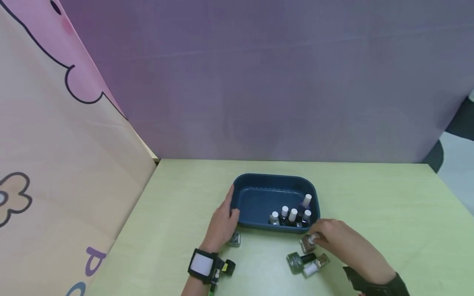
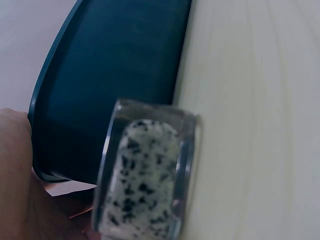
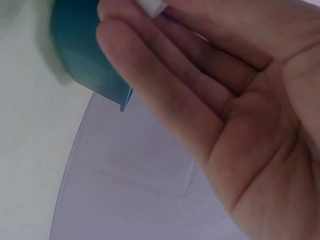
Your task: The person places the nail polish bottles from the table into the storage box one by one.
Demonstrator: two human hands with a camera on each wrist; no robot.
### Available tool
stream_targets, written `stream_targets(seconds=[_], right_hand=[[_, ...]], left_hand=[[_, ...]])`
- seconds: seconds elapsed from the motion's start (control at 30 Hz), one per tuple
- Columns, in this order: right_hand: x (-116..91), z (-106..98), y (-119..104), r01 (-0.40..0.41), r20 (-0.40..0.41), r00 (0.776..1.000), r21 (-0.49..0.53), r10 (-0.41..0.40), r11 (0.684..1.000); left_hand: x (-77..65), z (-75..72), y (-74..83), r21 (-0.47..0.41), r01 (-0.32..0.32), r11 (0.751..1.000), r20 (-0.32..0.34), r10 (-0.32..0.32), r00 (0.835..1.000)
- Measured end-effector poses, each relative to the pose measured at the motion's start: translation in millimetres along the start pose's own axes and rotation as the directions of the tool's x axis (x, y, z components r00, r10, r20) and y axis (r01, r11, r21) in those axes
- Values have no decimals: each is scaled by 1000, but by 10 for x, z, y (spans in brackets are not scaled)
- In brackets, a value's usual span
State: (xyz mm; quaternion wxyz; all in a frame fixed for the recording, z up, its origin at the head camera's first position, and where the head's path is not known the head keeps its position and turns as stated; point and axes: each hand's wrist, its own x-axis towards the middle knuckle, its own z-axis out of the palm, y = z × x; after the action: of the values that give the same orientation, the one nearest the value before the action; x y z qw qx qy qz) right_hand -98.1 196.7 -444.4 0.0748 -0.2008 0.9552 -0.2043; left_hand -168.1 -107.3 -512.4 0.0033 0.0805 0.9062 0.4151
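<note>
A dark blue plastic tray sits on the table. My left hand grips its left end, with the thumb over the rim and the index finger along the outer wall. My right hand pinches the white cap of a brownish nail polish bottle just outside the tray's front right corner. Inside the tray, several white-capped nail polish bottles stand grouped at the right. A black-speckled nail polish bottle is beside my left wrist. In the right wrist view, curled fingers hide all but the white cap.
Near my right hand, a green nail polish bottle with a black cap lies beside a white-capped glittery bottle. The pale table meets a purple cloth backdrop at the back. A printed cloth hangs along the left.
</note>
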Motion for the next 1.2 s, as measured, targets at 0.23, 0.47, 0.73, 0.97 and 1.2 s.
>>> stream_targets(seconds=[0.23,0.47,0.73,0.97,1.2], right_hand=[[-18,-16,44,98,-8,995,29,-98,995],[-49,-54,20,108,-31,994,45,-106,993],[-75,-101,-11,168,-125,979,21,-164,986],[-93,-117,-23,199,-158,967,-4,-197,980],[-118,-176,-47,181,-142,973,-1,-179,984]], left_hand=[[-1,2,-1,-1,-2,1000,-2,2,1000],[1,-1,5,6,-4,1000,1,4,1000],[-3,-5,8,10,-3,1000,-2,3,1000],[-1,-10,10,13,-4,1000,-5,4,1000],[-3,-6,7,12,-8,1000,-4,8,1000]])
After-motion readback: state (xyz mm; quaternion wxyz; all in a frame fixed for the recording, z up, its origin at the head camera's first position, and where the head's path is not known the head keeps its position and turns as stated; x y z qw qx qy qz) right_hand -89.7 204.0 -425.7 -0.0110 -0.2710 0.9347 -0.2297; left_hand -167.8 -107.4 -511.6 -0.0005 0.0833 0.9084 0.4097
